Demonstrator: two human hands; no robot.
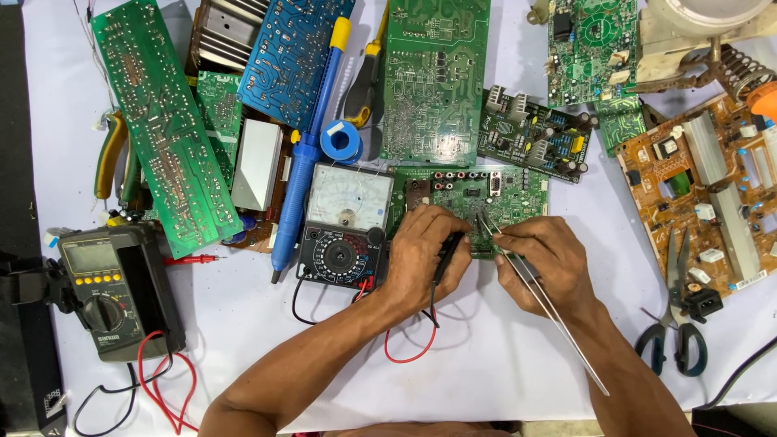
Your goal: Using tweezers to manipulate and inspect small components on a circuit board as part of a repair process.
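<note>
A green circuit board (518, 198) lies in the middle of the white table. My left hand (419, 247) rests on its near edge and grips a black meter probe (447, 252), tip toward the board. My right hand (544, 257) holds long metal tweezers (541, 298), whose tips touch the board near its centre. An analog multimeter (344, 225) with red and black leads sits just left of my left hand.
Several green and blue circuit boards cover the far side. A blue soldering tool (306, 162) and solder reel (341, 142) lie at centre left. A digital multimeter (113, 287) sits near left; an orange board (708, 190) and scissors (676, 320) at right.
</note>
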